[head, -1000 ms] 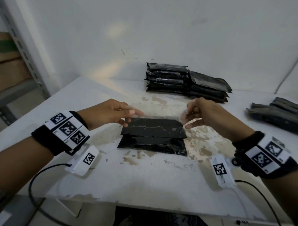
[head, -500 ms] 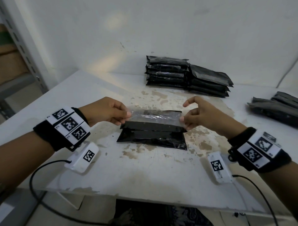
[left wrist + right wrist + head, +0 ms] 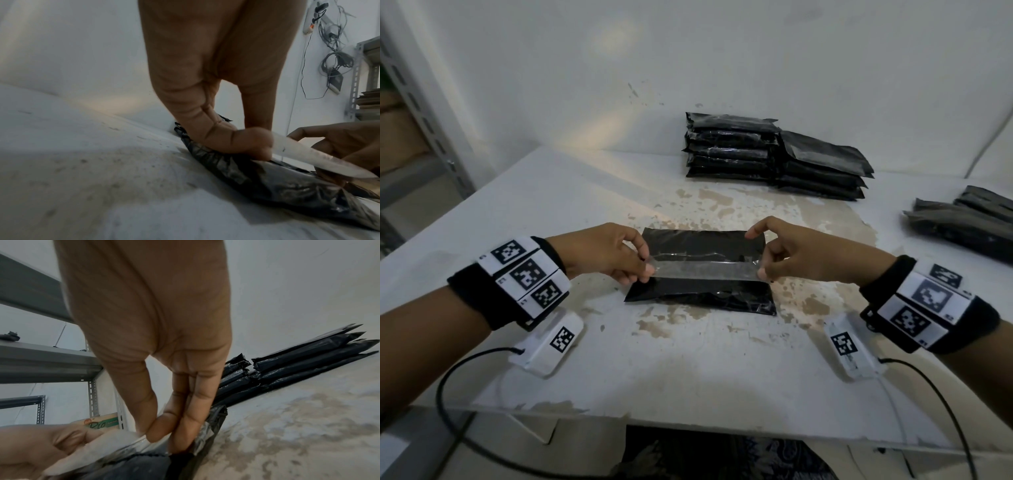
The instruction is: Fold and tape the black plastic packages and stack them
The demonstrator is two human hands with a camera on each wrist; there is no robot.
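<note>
A folded black plastic package [image 3: 702, 294] lies flat in the middle of the white table [image 3: 688, 370]. A strip of clear tape [image 3: 705, 269] stretches across it, over the fold line. My left hand [image 3: 643, 270] pinches the tape's left end, my right hand [image 3: 762, 270] pinches its right end. In the left wrist view my thumb and fingers hold the tape [image 3: 304, 154] just above the package [image 3: 277, 181]. The right wrist view shows my fingertips [image 3: 156, 433] on the tape [image 3: 115, 444] at the package's [image 3: 207, 434] edge.
A stack of finished black packages [image 3: 732, 147] stands at the back by the wall, with a second stack [image 3: 822, 171] leaning beside it. More black packages [image 3: 969, 222] lie at the right edge. A metal shelf [image 3: 417, 113] stands at the left.
Both hands have brought the stretched tape down and toward me, from the package's far edge onto its fold line. The package has not shifted.
</note>
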